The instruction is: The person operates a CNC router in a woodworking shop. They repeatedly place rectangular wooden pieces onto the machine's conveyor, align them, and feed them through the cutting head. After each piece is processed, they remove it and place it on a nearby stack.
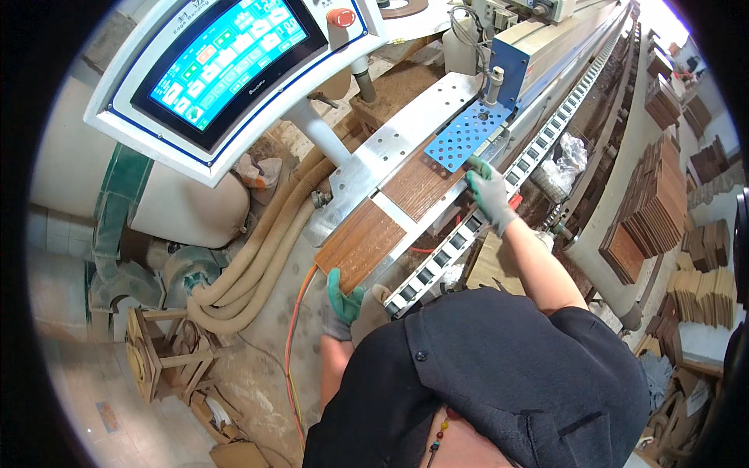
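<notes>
Two brown wood-grain panels lie in line on a metal machine table, with a gap between them. My left hand, in a grey and green glove, is closed on the near end of the nearer panel. The farther panel reaches under a blue perforated plate. My right hand, gloved alike, rests against that panel's right edge beside the plate, its fingers stretched forward and partly hidden. The metal table shows beside the panels.
A control screen with a red stop button stands at upper left. A conveyor track runs along the right. Beige hoses and an orange cable hang left. Stacked panels stand far right.
</notes>
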A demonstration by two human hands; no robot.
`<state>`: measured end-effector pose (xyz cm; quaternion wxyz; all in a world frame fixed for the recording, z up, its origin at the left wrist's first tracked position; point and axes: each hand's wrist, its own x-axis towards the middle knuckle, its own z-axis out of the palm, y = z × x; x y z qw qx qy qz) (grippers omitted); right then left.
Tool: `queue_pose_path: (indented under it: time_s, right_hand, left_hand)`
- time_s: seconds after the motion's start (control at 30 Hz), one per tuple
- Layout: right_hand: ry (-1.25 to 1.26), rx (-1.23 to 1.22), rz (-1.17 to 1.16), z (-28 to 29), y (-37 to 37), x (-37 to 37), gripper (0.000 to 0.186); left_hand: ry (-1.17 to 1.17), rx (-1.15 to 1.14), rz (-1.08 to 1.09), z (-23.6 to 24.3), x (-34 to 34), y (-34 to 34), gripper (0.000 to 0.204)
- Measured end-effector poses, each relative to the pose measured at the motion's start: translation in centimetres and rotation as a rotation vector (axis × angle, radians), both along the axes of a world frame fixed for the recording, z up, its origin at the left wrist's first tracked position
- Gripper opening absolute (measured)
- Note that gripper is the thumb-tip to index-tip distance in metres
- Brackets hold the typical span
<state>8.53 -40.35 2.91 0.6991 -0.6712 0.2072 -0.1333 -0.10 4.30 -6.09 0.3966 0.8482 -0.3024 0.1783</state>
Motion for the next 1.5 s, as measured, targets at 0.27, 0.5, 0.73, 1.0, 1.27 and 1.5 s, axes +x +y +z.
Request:
queue_pose_path:
  time_s: [0.27,0.5,0.73,1.0,1.27,1.5]
  right_hand:
    - [-0.186,-1.334,0.483,3.9,8.4,-6.0,0.04]
    - [-0.175,-1.489,0.491,3.9,8.7,-5.0,0.03]
    - [-0.243,-1.439,0.455,3.3,8.7,-5.0,0.025]
    - [-0.334,-1.485,0.416,3.2,8.3,-4.9,0.019]
    - [-0.235,-1.49,0.477,3.8,8.2,-5.1,0.022]
    - [-0.241,-1.437,0.547,3.5,8.0,-4.7,0.027]
  left_hand:
    - [1.187,-1.023,0.221,4.3,-0.6,-1.6,0.072]
    - [0.999,-0.843,0.285,5.5,-0.4,-3.2,0.05]
    - [1.272,-0.884,0.336,5.7,-1.1,-1.7,0.062]
    - [0.532,0.039,0.325,4.4,-1.2,-0.6,0.064]
    - [0.146,0.084,0.371,2.6,-1.7,-0.7,0.063]
    - [0.215,-0.014,0.366,-0.4,-1.5,1.1,0.065]
